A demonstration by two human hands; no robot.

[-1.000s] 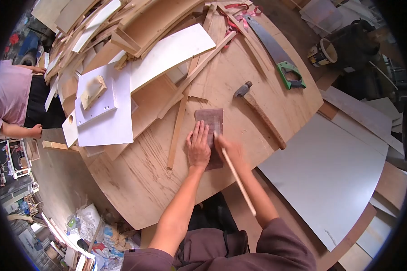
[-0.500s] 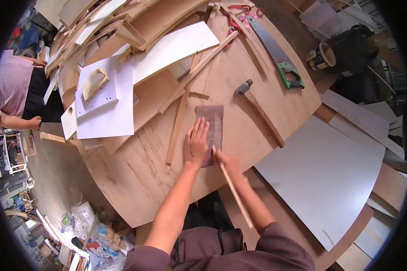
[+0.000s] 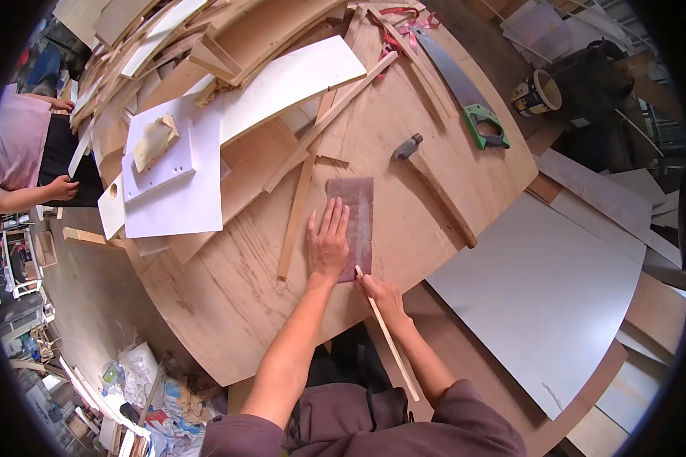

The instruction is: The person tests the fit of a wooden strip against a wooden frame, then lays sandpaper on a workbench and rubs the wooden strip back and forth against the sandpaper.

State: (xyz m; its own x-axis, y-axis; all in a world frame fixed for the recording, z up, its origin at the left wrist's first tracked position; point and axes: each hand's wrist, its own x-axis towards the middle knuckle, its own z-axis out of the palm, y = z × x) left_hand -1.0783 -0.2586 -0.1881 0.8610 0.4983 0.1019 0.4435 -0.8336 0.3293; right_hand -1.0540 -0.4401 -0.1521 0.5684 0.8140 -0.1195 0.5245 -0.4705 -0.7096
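A dark reddish-brown rectangular sheet (image 3: 362, 221) lies on the wooden table (image 3: 229, 305). My left hand (image 3: 329, 245) rests flat on its left part, fingers stretched out and holding nothing. Just right of the sheet's lower end, my right hand (image 3: 383, 298) is closed round a thin pale wooden stick (image 3: 392, 346). The stick's upper tip meets the sheet's bottom edge area, and its other end slants down toward my lap. A hammer (image 3: 438, 190) with a wooden handle lies to the right of the sheet.
A green-handled saw (image 3: 450, 72) lies at the upper right. Wooden strips (image 3: 296, 217) and white boards (image 3: 290, 84) are piled at the upper left. Another person (image 3: 27, 152) stands at the far left. A large grey panel (image 3: 541, 297) is at the right, and a bucket (image 3: 537, 93) beyond.
My right hand has moved down, toward my body, drawing the stick's tip back along the sheet. My left hand stays on the sheet, its thumb further out. The other person's hand has moved slightly.
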